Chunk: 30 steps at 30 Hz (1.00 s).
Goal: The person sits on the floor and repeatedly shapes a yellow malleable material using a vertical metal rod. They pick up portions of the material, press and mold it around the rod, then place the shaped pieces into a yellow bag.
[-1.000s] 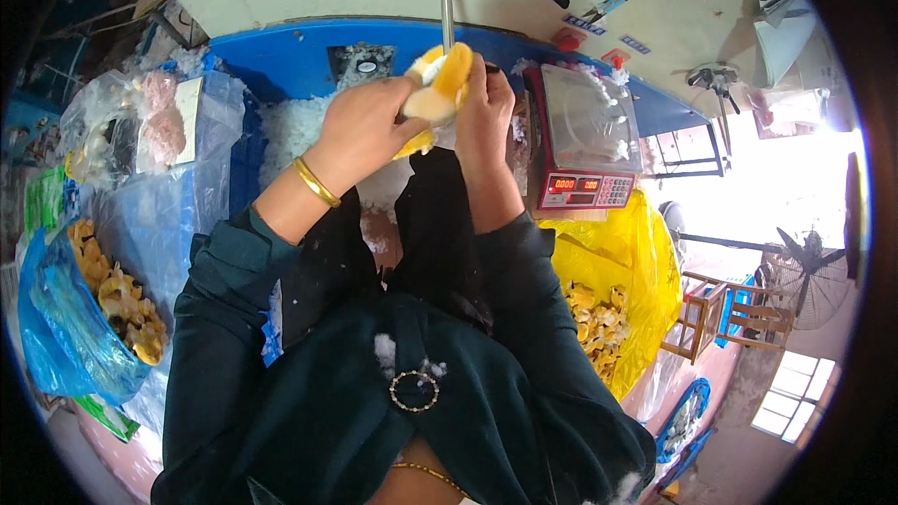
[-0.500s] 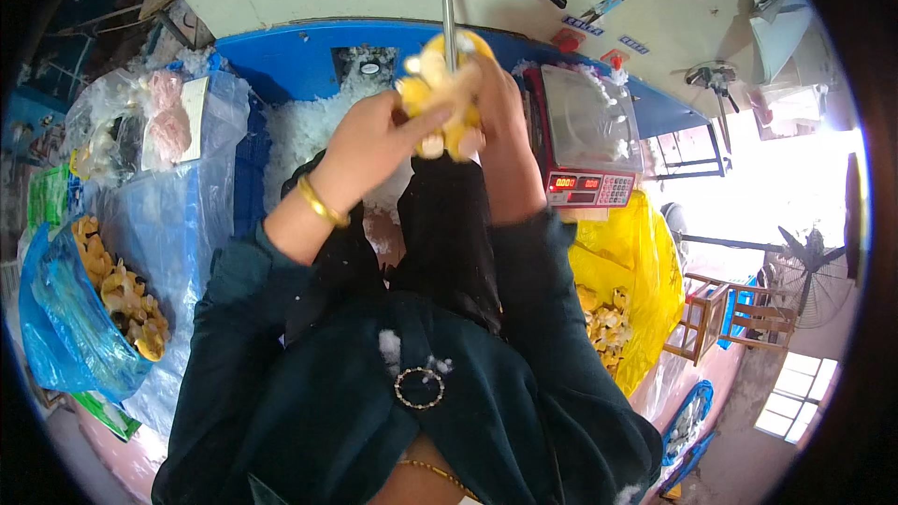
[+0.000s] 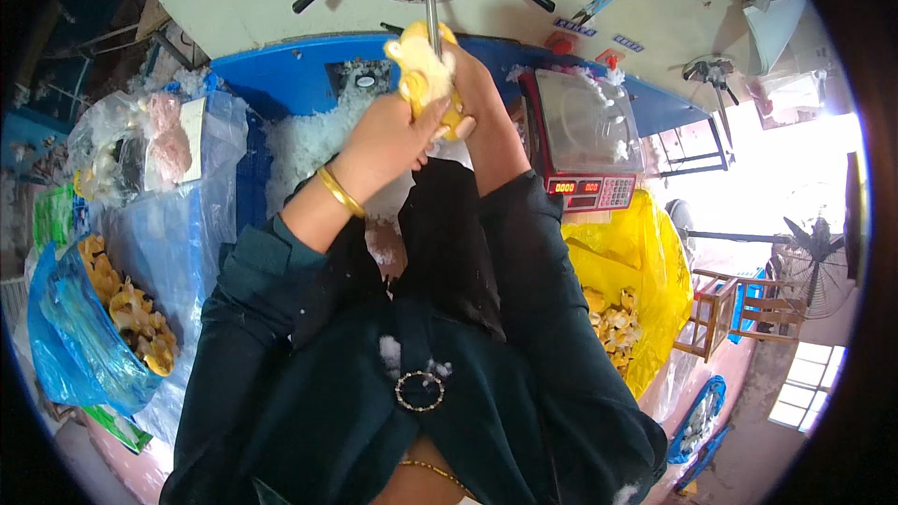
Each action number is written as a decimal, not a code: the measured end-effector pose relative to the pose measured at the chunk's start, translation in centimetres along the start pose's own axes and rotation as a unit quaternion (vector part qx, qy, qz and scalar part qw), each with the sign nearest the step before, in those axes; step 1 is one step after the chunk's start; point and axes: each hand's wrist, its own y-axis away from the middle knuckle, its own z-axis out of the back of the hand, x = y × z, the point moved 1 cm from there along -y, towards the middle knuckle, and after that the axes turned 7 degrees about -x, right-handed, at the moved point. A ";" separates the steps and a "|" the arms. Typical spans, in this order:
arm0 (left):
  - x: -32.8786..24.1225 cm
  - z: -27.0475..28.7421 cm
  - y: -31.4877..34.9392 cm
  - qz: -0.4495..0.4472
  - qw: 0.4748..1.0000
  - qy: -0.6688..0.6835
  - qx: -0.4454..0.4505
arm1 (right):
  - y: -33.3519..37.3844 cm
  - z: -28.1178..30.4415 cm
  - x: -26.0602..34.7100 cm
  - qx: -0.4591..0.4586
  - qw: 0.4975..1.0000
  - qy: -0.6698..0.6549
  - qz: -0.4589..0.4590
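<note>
Toy [image 3: 424, 75], yellow and cream, is up at the end of the metal tube [image 3: 431, 9], just in front of the blue bin's [image 3: 281, 56] far edge, about mid-length. Can't tell from here if the tube goes inside it. Left hand [image 3: 385, 131] has it low: thumb and fingers pinching its lower body. Right hand [image 3: 479, 93] is wrapped on its right side, fingers bent around it, tips mostly hidden. White fluff [image 3: 304, 145] piled inside the bin, left of the hands. Scale [image 3: 585, 122] near the bin's right end, display lit. Yellow bag [image 3: 655, 290] below that, more yellow pieces inside. Blue bag [image 3: 75, 337] out left, similar pieces [image 3: 136, 313] at its mouth.
</note>
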 end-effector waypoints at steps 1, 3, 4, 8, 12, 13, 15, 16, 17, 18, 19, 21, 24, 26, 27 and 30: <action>0.4 -0.1 0.0 -0.002 1.000 -0.017 0.005 | -0.2 0.4 -0.3 0.004 0.999 0.015 0.034; 1.3 -0.5 -0.6 -0.078 0.984 -0.160 -0.019 | -0.9 1.0 -1.0 0.026 0.994 0.045 0.092; 1.3 -1.1 -0.6 -0.157 0.959 -0.224 -0.070 | -1.0 1.2 -1.1 0.041 0.990 0.061 0.117; 2.3 -1.7 -4.6 -0.189 0.907 -0.340 -0.159 | -5.5 1.1 0.6 0.108 0.981 0.064 0.144; 2.4 -1.5 -6.1 -0.160 0.888 -0.389 -0.188 | -6.1 0.0 0.8 0.035 0.970 0.132 0.202; 2.5 -1.6 -5.8 -0.144 0.894 -0.387 -0.172 | -6.0 0.0 0.6 0.018 0.971 0.119 0.207; 2.9 -1.7 -4.5 -0.111 0.906 -0.384 -0.138 | -4.8 0.9 -0.1 0.007 0.963 0.143 0.227; 3.2 -1.6 -3.7 -0.133 0.883 -0.437 -0.105 | -3.8 1.0 -0.7 0.006 0.960 0.154 0.233; 3.3 -1.7 -2.8 -0.155 0.891 -0.414 -0.104 | -2.8 1.1 -0.8 -0.010 0.965 0.156 0.213; 3.3 -1.7 -1.7 -0.176 0.898 -0.390 -0.102 | -1.7 1.1 -0.9 -0.026 0.968 0.158 0.193; 3.1 -1.5 -0.5 -0.196 0.903 -0.368 -0.103 | -0.9 1.1 -1.0 -0.038 0.971 0.158 0.173; 1.5 -0.7 0.1 -0.170 0.964 -0.199 -0.047 | -1.0 1.5 -0.8 -0.068 0.953 0.221 0.195; 0.3 -0.1 -1.7 0.101 0.951 0.287 0.050 | -3.2 -0.9 2.2 -0.128 0.955 0.204 0.174; -0.7 0.2 -4.1 0.094 0.931 0.349 0.059 | -8.1 -0.6 3.2 -0.152 0.930 0.272 0.196; -1.0 0.4 -4.8 0.089 0.919 0.378 0.060 | -9.5 -0.5 3.5 -0.160 0.916 0.305 0.208; -0.9 0.0 -4.2 0.118 0.927 0.353 0.055 | -7.6 -0.7 2.4 -0.150 0.937 0.178 0.259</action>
